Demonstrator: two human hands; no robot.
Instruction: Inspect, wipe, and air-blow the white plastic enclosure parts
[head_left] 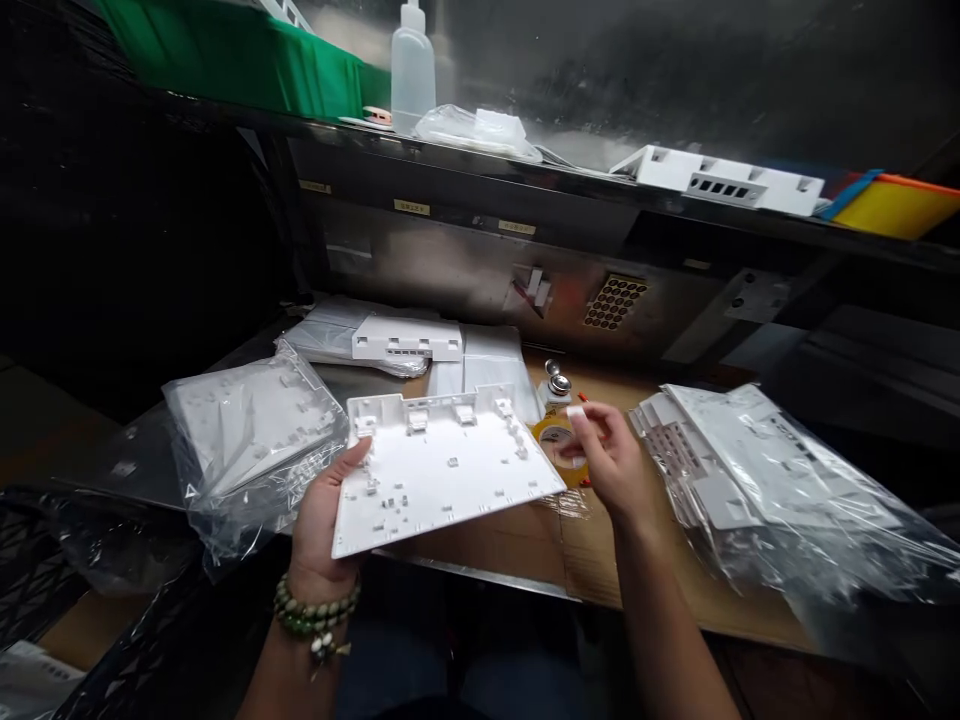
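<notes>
My left hand grips the left edge of a white plastic housing panel, thumb on top. The panel is tilted above the table, its inner side with clips and small posts facing up. My right hand is apart from the panel, just past its right edge. Thumb and fingers are pinched together, with a small white piece at their tips; its kind is unclear. Behind that hand lies a yellow roll of tape, partly hidden. A small bottle with a metal lid stands beyond it.
Bagged white panels lie at left and right. Another white housing rests on plastic bags behind. A metal shelf above holds a green bin, a squeeze bottle, a white housing and a yellow container.
</notes>
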